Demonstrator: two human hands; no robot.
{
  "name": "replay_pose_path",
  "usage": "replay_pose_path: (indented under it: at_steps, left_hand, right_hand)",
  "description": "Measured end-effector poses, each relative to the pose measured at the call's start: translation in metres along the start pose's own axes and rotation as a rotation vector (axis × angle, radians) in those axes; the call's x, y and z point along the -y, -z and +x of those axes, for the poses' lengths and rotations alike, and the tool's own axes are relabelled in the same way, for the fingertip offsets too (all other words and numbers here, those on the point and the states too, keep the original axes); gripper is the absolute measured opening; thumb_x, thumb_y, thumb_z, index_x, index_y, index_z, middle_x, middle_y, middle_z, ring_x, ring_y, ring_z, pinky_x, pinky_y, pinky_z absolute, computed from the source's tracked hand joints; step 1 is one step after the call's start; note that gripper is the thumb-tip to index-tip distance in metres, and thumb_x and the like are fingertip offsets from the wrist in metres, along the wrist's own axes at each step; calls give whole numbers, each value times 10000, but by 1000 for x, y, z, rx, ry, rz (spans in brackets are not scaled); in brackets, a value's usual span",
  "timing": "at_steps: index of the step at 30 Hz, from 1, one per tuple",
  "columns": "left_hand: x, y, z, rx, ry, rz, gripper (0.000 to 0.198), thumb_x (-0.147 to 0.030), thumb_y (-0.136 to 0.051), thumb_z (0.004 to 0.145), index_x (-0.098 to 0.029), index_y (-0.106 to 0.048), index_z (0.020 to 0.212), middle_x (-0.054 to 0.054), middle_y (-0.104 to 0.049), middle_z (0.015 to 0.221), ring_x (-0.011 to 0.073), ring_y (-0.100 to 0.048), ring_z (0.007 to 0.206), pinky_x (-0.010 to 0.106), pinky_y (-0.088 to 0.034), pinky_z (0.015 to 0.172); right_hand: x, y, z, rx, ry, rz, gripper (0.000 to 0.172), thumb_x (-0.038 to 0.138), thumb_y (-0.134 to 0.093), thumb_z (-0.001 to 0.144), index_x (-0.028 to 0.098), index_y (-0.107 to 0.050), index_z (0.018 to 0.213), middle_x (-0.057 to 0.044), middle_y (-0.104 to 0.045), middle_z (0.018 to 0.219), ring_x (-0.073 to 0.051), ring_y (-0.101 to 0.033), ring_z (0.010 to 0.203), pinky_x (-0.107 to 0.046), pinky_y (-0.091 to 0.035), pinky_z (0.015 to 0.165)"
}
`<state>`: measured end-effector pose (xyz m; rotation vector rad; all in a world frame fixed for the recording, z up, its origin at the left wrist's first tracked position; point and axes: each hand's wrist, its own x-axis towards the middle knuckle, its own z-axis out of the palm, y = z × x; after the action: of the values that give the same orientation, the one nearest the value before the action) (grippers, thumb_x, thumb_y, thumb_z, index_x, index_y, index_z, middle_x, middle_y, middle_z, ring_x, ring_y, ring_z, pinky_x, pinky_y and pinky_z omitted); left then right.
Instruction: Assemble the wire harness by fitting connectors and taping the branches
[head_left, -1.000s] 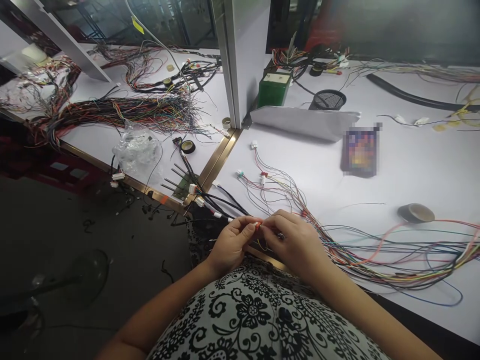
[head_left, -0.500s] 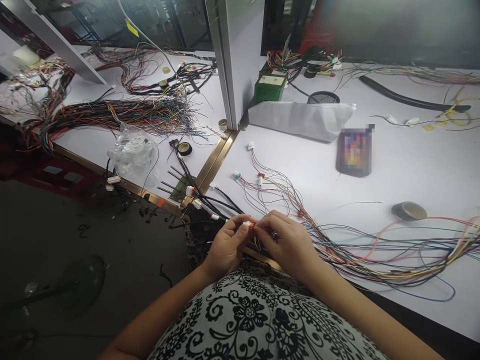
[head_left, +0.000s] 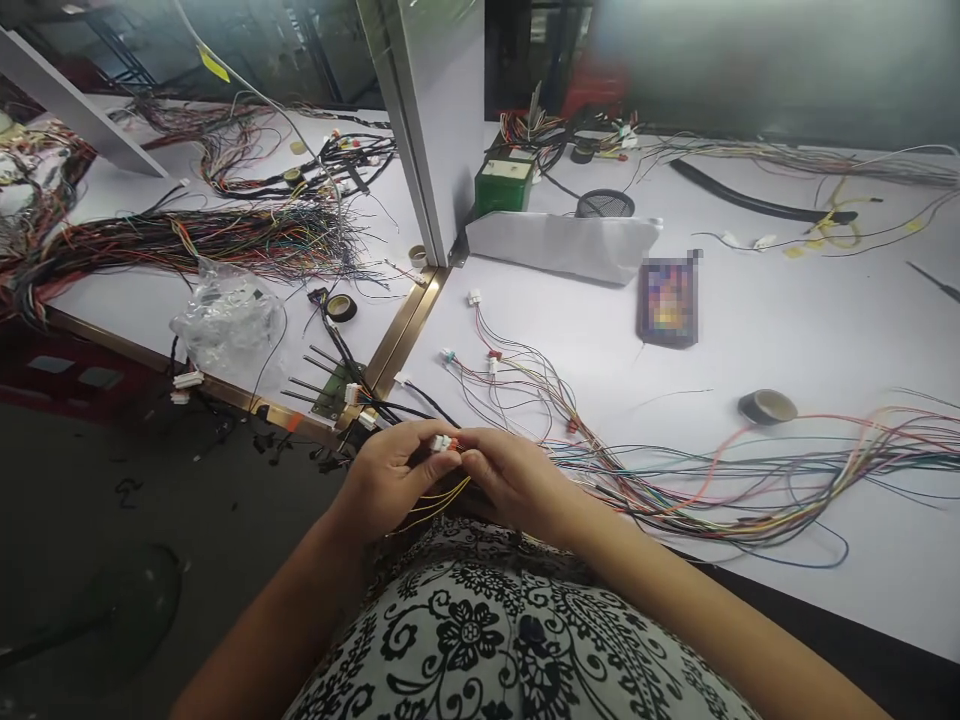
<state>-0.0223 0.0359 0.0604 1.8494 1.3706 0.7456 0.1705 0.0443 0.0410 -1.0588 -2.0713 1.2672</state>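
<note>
My left hand (head_left: 388,478) pinches a small white connector (head_left: 441,442) at the table's near edge. Touching it from the right, my right hand (head_left: 512,480) has its fingers closed on thin wires at the connector. Yellow wires (head_left: 435,497) hang down from the connector between the two hands. A long bundle of coloured wires (head_left: 697,480) runs from my right hand across the white table (head_left: 787,330) to the right. More of its wires end in small white connectors (head_left: 473,297) further back.
A tape roll (head_left: 765,407) lies right of centre, a dark phone-like object (head_left: 667,300) behind the wires. A green box (head_left: 504,182), mesh cup (head_left: 604,204) and white wrapped piece (head_left: 562,245) stand at the back. The left table holds wire bundles (head_left: 187,235), a plastic bag (head_left: 225,320) and a tape roll (head_left: 340,307).
The view has shifted, so everything sits further left in the picture. Both hands stay together on the connector; yellow wires now show hanging below it.
</note>
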Motion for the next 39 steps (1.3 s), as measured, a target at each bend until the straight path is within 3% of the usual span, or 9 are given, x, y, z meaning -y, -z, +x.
replay_pose_path:
  at_steps: [5, 9, 13, 16, 21, 27, 30, 33, 39]
  left_hand:
    - [-11, 10, 6, 130, 3, 154, 213, -318, -582, 842, -201, -659, 1001, 34, -682, 903, 168, -611, 806, 260, -465, 739]
    - [-9, 14, 7, 172, 106, 95, 204, -348, -582, 844, -201, -654, 964, 32, -665, 865, 164, -602, 769, 257, -462, 672]
    - [3, 5, 5, 144, 70, -148, 152, -280, -615, 832, -206, -638, 963, 47, -631, 967, 178, -578, 942, 273, -454, 807]
    - [8, -5, 1, 161, 77, -431, 137, -221, -625, 828, -209, -631, 964, 58, -620, 1061, 177, -561, 1030, 277, -451, 873]
    - [3, -14, -6, 159, 268, -697, 150, -178, -667, 796, -205, -640, 941, 62, -640, 1111, 159, -598, 983, 229, -492, 793]
    - [1, -22, -13, 7, 447, -1024, 173, -166, -658, 807, -196, -645, 976, 37, -657, 1055, 62, -605, 784, 174, -493, 775]
    - [0, -24, -13, -38, 504, -1129, 204, -179, -636, 828, -167, -642, 1032, 61, -652, 1050, 83, -613, 869, 182, -481, 837]
    - [0, -25, -13, -115, 541, -1135, 202, -219, -654, 819, -147, -649, 1008, 60, -658, 990, 80, -616, 789, 174, -494, 774]
    - [3, -33, -14, -158, 609, -1304, 189, -202, -701, 775, -133, -652, 944, 35, -653, 857, 83, -603, 740, 186, -503, 739]
  right_hand:
    - [-29, -17, 4, -49, 145, -223, 267, 285, -372, 958, 172, -613, 933, -45, -638, 794, -145, -548, 726, -277, -420, 654]
    - [-47, 10, -19, -210, 180, -262, 229, 336, -428, 938, 208, -592, 1033, -67, -644, 1000, -184, -553, 959, -344, -430, 849]
    - [-68, 68, -60, -668, -425, -259, 347, 471, -413, 910, 207, -504, 1118, -108, -632, 1035, -221, -577, 881, -393, -433, 790]
    - [-83, 90, -76, -562, -749, -226, 458, 531, -462, 863, 214, -412, 1190, -113, -652, 1021, -251, -585, 818, -438, -402, 757]
    - [-74, 63, -60, -493, -434, 284, 275, 452, -559, 835, 233, -445, 958, -38, -629, 943, -183, -576, 854, -353, -427, 759]
    - [-11, 56, -21, -533, -47, 593, 178, 290, -549, 860, 241, -380, 833, 37, -536, 771, -84, -493, 604, -250, -418, 562]
    - [26, 67, -8, -578, 9, 455, 121, 284, -505, 884, 261, -398, 935, 28, -605, 792, -76, -447, 501, -248, -382, 475]
    - [48, 64, -2, -519, 24, 138, 229, 278, -504, 891, 273, -419, 1103, 23, -657, 785, -99, -513, 532, -270, -411, 528]
    - [27, 21, -1, -203, 116, -253, 99, 277, -510, 898, 237, -599, 881, 14, -651, 757, -132, -577, 698, -276, -427, 623]
